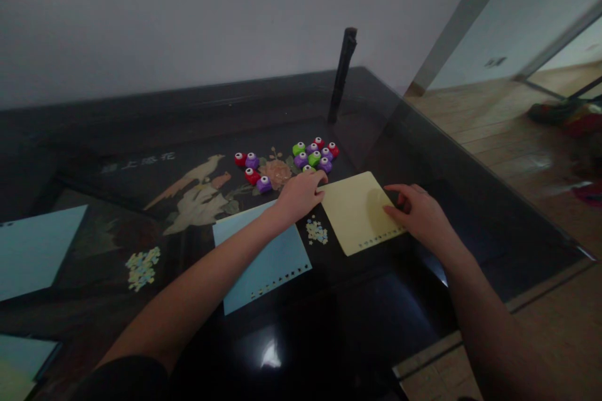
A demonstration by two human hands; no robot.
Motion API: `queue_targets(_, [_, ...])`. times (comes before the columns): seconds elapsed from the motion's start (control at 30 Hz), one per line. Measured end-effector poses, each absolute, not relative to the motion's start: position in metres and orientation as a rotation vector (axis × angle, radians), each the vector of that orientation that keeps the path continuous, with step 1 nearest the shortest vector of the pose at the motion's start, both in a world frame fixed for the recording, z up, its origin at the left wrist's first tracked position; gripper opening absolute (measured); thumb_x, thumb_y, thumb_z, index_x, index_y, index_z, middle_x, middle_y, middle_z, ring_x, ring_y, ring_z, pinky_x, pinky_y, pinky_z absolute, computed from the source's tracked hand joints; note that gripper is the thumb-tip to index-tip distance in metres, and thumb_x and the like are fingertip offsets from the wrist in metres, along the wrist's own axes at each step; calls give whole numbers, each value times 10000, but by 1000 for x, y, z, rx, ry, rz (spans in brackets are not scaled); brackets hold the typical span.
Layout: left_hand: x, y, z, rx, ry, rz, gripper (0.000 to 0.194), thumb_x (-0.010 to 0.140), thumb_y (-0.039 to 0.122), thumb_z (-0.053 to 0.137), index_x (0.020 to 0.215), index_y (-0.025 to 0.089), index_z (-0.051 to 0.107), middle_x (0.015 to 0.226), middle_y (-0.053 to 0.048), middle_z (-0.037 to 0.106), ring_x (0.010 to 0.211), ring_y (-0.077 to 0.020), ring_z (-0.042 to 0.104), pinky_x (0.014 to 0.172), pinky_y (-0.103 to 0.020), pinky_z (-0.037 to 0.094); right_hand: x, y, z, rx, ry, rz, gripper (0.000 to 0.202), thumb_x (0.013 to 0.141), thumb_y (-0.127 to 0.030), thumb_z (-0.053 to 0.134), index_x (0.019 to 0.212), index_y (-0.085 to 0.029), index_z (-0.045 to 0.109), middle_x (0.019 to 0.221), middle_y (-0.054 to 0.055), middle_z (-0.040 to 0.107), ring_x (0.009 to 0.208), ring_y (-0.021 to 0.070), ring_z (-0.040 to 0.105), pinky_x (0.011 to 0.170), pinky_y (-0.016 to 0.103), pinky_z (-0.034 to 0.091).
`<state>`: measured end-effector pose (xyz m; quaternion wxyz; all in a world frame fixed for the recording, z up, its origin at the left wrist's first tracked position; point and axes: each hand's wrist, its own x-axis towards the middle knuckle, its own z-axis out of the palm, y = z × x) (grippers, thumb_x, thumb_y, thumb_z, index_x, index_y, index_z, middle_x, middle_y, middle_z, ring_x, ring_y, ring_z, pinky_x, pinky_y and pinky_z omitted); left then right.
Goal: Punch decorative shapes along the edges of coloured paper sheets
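Note:
A sheet of yellow paper (360, 210) lies on the dark glass tabletop, with a row of small punched holes along its near edge. My left hand (298, 194) is at its far left corner, thumb and forefinger apart at the edge. At the right edge, my right hand (416, 212) has its thumb over the sheet and its forefinger close to the border, with a gap between them. Under my left forearm rests a light blue sheet (282, 257), partly covered, also punched along its near edge. Tiny paper cut-outs (316, 231) are heaped between the two sheets.
Several red, purple and green craft punches with eye-like tops (314, 156) stand behind my left hand; another group (253, 170) is to their left. More cut-outs (142, 268) and a blue sheet (37, 250) are at left. A black post (342, 75) rises at the back.

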<state>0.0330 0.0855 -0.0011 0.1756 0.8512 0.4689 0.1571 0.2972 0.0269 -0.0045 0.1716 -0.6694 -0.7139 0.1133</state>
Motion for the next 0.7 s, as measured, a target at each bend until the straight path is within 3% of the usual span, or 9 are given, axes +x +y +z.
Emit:
queue_targets(0.1, [33, 83, -2, 2493, 1310, 448, 173, 801, 149, 509, 951, 172, 590, 956, -66, 601, 825, -196, 585, 693, -297, 457, 293, 26, -3, -1831, -2076, 278, 337, 746, -237, 548, 1060, -166, 651, 751, 44, 531, 636, 189, 512, 602, 317, 422])
queue_targets(0.27, [34, 82, -4, 2590, 1287, 351, 168, 830, 125, 446, 911, 173, 585, 894, -69, 602, 849, -210, 582, 685, -299, 453, 285, 26, -5, -1795, -2083, 402, 172, 768, -207, 489, 837, -197, 646, 708, 38, 599, 626, 181, 544, 586, 299, 405])
queue_targets(0.5, [28, 77, 7, 2642, 1153, 286, 186, 864, 187, 481, 1005, 149, 597, 1007, -102, 611, 960, -228, 572, 796, -322, 457, 283, 29, -3, -1840, -2127, 406, 146, 775, -246, 504, 829, -205, 633, 682, 39, 634, 614, 191, 570, 585, 305, 411])
queue_targets(0.7, [-35, 41, 38, 2640, 1137, 327, 233, 911, 233, 451, 1096, 175, 580, 1111, -81, 618, 1052, -212, 554, 912, -329, 413, 273, 22, 18, -1797, -2099, 405, 174, 799, -299, 524, 867, -214, 660, 745, 56, 681, 628, 199, 594, 592, 315, 414])
